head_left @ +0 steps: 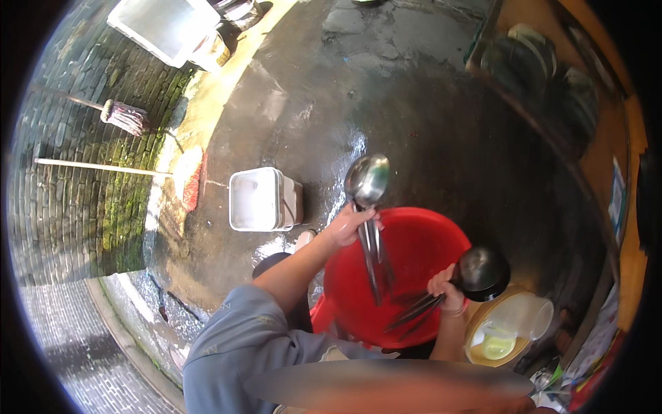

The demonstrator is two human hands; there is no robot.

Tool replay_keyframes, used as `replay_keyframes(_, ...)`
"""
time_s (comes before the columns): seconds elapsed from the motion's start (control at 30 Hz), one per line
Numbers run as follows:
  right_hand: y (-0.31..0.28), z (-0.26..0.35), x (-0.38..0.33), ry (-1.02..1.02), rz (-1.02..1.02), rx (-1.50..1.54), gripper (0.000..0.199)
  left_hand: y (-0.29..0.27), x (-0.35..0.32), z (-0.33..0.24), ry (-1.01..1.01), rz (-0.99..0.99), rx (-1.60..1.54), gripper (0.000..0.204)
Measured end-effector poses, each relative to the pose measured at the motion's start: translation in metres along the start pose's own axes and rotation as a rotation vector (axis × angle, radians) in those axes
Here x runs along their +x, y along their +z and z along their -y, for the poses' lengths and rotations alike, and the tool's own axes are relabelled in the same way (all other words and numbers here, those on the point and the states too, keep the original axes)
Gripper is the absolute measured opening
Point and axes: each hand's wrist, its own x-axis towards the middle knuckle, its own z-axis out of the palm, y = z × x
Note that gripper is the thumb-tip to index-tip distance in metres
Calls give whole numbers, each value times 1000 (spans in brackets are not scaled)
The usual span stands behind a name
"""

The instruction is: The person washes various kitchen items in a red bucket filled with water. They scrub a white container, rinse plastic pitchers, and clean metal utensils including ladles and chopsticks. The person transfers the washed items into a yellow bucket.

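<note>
Ladles over red tub, wet yard

Red tub (414,255) on wet dark floor (427,117). White square bucket (256,200) just left of tub, apart from it. Pale basin (507,328) with yellow inside at right, beside tub. Mop (124,116) and long-handled broom (189,181) lying far left.

Left hand (353,224) clenched round handles of steel ladles (367,181), bowls raised above tub rim, forearm stretched forward. Right hand (447,286) gripping dark ladles (481,271) at tub's right edge, handles slanting down-left over tub.
</note>
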Motion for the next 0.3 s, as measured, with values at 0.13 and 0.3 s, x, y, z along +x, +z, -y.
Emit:
replay_keyframes(0.13, 50, 7, -4, 143, -46, 12, 20, -25, -16, 3, 26, -63, -188, 15)
replay_keyframes(0.3, 135, 41, 9, 302, 91, -47, 20, -2, -68, -69, 105, -139, -463, 18)
